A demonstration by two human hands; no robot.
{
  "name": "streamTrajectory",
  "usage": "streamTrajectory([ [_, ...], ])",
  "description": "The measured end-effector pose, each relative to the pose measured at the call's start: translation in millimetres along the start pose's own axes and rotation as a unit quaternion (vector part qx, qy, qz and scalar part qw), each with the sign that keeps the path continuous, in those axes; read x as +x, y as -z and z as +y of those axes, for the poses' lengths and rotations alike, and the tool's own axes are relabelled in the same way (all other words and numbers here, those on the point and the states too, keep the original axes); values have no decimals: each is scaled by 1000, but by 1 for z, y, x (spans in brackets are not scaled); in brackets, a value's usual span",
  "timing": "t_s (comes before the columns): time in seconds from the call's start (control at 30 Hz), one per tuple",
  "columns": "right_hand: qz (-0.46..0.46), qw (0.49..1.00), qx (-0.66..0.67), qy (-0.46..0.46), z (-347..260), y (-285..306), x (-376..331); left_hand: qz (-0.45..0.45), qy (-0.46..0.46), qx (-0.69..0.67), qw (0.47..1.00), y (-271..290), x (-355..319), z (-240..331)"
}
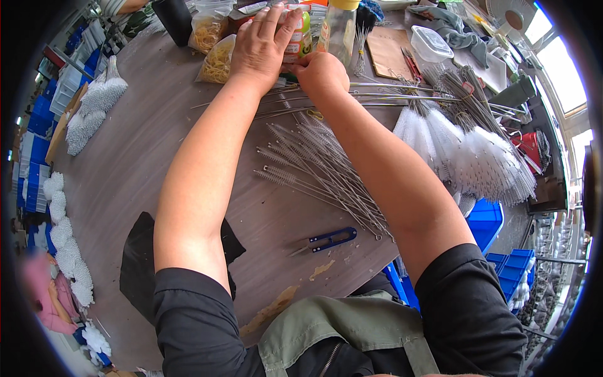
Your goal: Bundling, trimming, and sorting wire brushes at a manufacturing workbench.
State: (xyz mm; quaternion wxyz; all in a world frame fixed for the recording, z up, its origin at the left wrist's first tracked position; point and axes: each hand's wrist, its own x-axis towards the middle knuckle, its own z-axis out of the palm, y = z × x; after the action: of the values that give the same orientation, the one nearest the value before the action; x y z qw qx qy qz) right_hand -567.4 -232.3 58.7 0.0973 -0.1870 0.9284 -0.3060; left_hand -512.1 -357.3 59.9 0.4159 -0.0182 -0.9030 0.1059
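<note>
Wire brushes [320,164] lie fanned just near of my right hand [321,72], long axes running near-right to far-left. That hand is curled narrow, contents hidden. My left hand [262,43] spreads wide over a small jar [300,39] at the far edge.
</note>
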Motion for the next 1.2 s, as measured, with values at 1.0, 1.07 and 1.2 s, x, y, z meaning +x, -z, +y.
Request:
streamTrajectory([
  [1.0,77,983,-54,157,-9,12,-9,64,-146,75,984,-15,11,-34],
  [1.07,165,961,-49,218,-18,18,-48,33,-116,41,992,3,5,-37],
  [1.2,251,862,148,414,71,77,-201,30,-74,37,996,58,12,11],
])
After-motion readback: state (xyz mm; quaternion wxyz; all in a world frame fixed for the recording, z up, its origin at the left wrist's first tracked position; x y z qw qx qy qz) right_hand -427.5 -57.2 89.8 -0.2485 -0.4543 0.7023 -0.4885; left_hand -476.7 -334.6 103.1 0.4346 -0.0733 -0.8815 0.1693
